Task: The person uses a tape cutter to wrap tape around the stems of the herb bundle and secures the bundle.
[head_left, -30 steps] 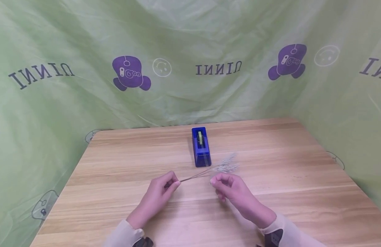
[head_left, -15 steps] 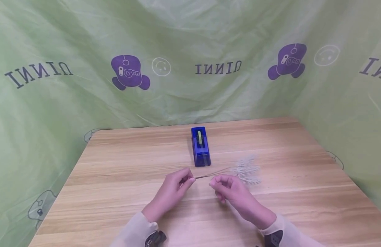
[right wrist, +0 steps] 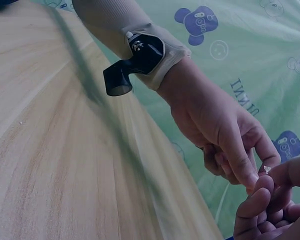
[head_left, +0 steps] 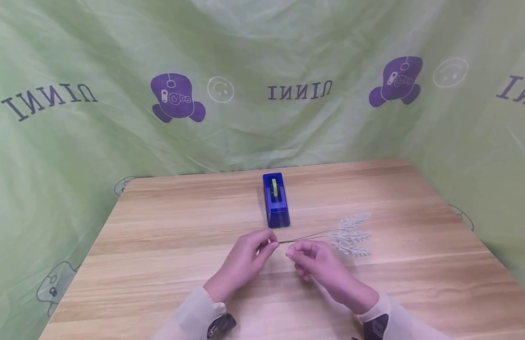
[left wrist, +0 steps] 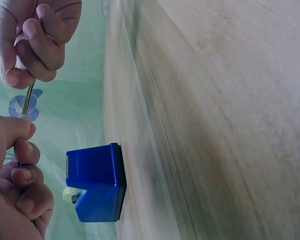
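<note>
My left hand (head_left: pixel 243 259) pinches the thin brown stems of a small bunch of pale flower sprigs (head_left: pixel 351 235). Their feathery grey-white heads point right, passing behind my right hand (head_left: pixel 326 271). Thumb and forefinger of that hand pinch a tiny translucent scrap (right wrist: pixel 267 170) that looks like clear tape. Both sets of fingertips are close together, near the stems. The left wrist view shows the stems (left wrist: pixel 27 100) spanning the gap between my hands. The flower heads are out of sight there.
A blue tape dispenser (head_left: pixel 277 200) with a yellowish-green roll core stands beyond my hands on the wood-grain table (head_left: pixel 181 217). A green printed curtain (head_left: pixel 245 132) hangs behind the table and along both sides.
My left hand has moved right with the sprigs, bringing the stems up to my right hand and the flower heads out past it. My right hand has stayed nearly still.
</note>
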`<action>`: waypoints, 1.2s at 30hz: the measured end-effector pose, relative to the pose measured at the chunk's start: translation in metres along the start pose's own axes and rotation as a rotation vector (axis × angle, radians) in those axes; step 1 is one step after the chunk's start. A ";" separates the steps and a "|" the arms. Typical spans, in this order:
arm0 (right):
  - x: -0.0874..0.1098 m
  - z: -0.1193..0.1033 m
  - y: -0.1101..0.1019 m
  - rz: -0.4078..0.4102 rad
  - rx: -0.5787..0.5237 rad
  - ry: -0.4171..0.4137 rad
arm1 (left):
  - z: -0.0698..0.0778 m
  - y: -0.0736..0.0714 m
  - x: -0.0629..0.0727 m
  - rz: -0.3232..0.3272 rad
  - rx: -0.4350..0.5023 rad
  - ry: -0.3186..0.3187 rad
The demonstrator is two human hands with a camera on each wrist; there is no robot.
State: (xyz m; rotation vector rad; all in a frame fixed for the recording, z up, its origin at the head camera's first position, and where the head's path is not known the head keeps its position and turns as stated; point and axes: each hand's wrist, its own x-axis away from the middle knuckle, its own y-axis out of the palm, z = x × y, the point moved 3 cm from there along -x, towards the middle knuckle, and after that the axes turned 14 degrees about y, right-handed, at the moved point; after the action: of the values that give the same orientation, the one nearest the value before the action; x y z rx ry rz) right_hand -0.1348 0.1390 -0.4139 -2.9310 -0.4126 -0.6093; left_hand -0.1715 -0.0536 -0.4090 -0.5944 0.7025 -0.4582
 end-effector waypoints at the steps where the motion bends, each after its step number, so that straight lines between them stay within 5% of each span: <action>1: 0.000 0.000 0.000 -0.002 0.000 -0.002 | 0.000 0.000 0.000 0.000 -0.002 0.004; 16: -0.001 0.003 0.005 -0.010 -0.016 -0.002 | 0.001 -0.003 0.002 0.010 -0.008 0.028; 36: -0.011 0.011 0.007 0.079 -0.001 0.044 | 0.003 -0.002 0.006 0.025 -0.025 0.076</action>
State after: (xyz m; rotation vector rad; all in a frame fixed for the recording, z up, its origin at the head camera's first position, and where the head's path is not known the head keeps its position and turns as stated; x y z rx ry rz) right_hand -0.1386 0.1320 -0.4286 -2.9129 -0.2900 -0.6616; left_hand -0.1662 -0.0578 -0.4084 -0.5935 0.7882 -0.4516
